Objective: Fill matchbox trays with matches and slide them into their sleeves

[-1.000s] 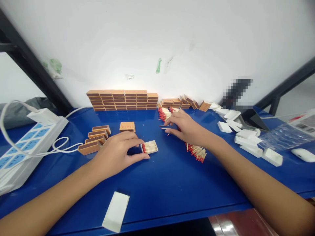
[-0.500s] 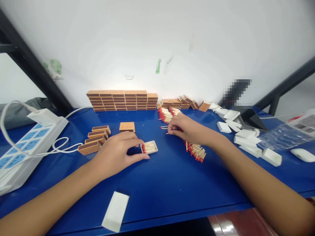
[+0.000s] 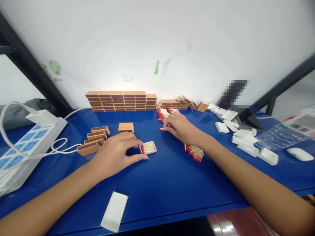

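My left hand (image 3: 114, 151) rests on the blue table, thumb and fingers curved around the left end of a white matchbox tray (image 3: 155, 149). In the tray lie wooden matches (image 3: 148, 147), their red heads toward my palm. My right hand (image 3: 180, 127) is pinched at the fingertips on matches (image 3: 160, 128) whose red heads stick out to the left; how many I cannot tell. Just behind it is a pile of loose matches (image 3: 162, 114). More matches (image 3: 195, 152) lie under and in front of my right wrist.
Matchboxes (image 3: 118, 101) are stacked along the wall, with several others (image 3: 91, 144) in a row at left and one box (image 3: 126, 127) behind my left hand. White trays (image 3: 246, 139) are scattered right. A power strip (image 3: 27, 144) with cables stands left; a white piece (image 3: 114, 211) lies in front.
My right hand has shifted slightly left and away from me; matches that lay loose by its fingertips now show in its pinch. The left hand stays at the tray.
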### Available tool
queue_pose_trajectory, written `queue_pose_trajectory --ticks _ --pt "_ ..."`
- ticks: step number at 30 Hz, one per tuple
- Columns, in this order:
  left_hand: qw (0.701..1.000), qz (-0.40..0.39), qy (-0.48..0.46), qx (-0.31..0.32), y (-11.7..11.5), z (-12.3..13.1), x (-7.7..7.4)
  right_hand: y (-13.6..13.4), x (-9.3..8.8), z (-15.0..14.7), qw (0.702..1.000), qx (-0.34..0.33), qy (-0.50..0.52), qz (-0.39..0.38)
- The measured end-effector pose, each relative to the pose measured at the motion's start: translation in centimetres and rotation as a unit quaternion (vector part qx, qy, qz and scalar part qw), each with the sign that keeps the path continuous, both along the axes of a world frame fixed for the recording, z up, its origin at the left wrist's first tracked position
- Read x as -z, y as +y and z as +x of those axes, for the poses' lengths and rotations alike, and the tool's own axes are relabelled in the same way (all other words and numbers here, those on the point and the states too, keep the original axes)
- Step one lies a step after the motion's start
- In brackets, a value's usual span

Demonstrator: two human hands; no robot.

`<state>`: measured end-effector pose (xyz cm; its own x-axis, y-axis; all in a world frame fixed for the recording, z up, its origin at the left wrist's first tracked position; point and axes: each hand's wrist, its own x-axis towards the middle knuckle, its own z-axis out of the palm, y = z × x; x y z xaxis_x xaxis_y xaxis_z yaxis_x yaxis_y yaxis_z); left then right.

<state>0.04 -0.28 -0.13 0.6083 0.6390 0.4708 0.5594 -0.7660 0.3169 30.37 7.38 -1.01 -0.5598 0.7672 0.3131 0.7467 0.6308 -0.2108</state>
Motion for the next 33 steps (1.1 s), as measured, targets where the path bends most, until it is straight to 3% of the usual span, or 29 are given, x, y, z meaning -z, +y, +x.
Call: queue_pose_trajectory --ticks 17,25,33 --pt "1.000 0.010 0.001 -0.005 0.1 -0.1 0.1 -0.8 -0.4 -0.6 0.999 -0.005 -0.050 -0.005" --pt "1.000 0.008 -0.005 -0.010 0.1 0.2 0.0 -5.0 -2.4 -3.7 0.993 -0.067 0.057 -0.076" --pt "1.000 0.007 -0.010 -0.002 0.2 0.2 0.3 -6.8 -2.1 -5.8 0.994 -0.088 0.047 -0.052"
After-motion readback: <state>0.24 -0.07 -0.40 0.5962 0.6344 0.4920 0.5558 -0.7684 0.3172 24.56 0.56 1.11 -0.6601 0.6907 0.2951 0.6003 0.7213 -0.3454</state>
